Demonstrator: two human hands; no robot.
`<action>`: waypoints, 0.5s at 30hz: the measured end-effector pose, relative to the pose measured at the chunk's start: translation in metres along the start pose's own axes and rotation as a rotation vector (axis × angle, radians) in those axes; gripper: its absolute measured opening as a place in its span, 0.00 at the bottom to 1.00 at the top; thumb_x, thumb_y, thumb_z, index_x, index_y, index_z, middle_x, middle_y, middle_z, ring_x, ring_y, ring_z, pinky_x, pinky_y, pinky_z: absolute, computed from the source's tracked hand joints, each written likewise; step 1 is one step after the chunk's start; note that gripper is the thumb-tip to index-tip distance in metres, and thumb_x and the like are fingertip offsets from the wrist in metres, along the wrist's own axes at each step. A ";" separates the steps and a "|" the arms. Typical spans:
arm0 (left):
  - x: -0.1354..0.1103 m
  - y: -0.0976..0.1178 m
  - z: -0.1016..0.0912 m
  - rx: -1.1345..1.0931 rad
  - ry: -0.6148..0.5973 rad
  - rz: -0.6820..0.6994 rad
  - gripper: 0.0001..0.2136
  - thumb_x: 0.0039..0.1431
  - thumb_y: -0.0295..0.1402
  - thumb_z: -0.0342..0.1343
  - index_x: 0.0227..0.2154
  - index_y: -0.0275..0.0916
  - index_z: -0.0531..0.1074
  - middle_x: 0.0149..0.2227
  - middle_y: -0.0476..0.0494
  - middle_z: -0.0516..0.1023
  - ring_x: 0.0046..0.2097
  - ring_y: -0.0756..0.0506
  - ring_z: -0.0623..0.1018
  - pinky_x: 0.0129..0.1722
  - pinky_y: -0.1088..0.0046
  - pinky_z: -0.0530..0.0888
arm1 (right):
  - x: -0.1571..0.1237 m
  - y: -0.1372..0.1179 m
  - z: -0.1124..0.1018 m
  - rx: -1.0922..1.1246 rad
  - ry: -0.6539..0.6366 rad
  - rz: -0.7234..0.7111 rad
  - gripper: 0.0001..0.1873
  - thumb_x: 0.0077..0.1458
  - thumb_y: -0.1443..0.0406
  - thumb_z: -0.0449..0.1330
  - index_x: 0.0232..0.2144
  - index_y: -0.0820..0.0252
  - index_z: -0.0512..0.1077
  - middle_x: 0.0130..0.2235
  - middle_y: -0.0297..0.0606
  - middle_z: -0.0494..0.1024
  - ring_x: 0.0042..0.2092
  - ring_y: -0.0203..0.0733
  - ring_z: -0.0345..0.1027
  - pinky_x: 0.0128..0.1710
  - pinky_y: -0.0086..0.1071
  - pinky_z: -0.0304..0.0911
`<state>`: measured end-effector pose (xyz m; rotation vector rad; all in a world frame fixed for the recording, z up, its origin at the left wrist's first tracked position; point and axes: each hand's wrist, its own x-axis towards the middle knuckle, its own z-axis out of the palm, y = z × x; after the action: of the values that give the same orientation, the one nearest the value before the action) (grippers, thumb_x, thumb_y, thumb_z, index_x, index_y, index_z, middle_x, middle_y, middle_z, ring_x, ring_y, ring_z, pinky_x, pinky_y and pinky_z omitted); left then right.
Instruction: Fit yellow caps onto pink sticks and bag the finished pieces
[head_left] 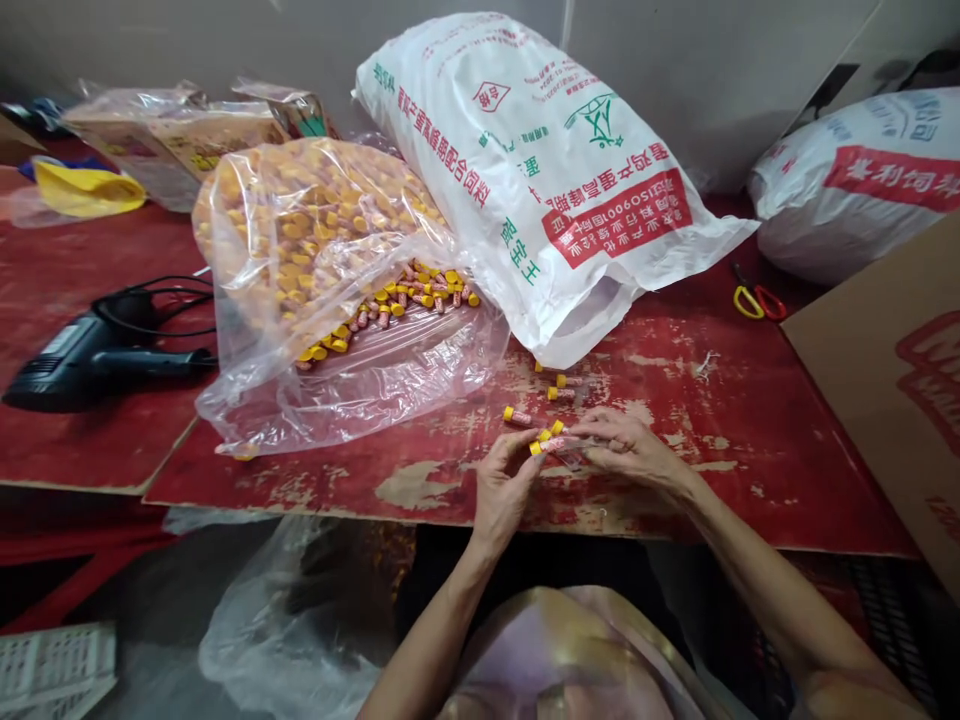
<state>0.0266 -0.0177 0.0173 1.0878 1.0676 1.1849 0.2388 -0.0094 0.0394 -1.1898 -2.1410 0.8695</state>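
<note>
My left hand (501,480) and my right hand (628,447) meet over the near part of the worn red table (720,430). Between their pinched fingertips they hold a small bunch of short pink tubes with yellow caps (549,440). One loose tube (517,416) lies just left of the bunch, and two more tubes (561,390) lie a little farther back. A large clear plastic bag (315,270) full of the same tubes sits at the left, its mouth spilling several onto the plastic.
A big white printed sack (540,170) lies behind the hands. A black heat gun (90,350) with its cord rests at far left. Scissors (757,300) with yellow and red handles lie at right, near a cardboard box (892,390) and a second white sack (862,180).
</note>
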 end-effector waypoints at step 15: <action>-0.031 -0.014 0.009 0.180 -0.020 0.099 0.16 0.59 0.31 0.50 0.48 0.39 0.75 0.47 0.40 0.78 0.49 0.43 0.77 0.51 0.63 0.72 | 0.000 -0.022 0.058 -0.338 0.331 -0.126 0.13 0.63 0.65 0.50 0.40 0.61 0.75 0.35 0.43 0.76 0.38 0.43 0.67 0.37 0.35 0.62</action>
<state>0.0348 -0.0501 0.0064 1.3024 1.1323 1.1694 0.1860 -0.0337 0.0180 -1.2416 -2.1050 0.2374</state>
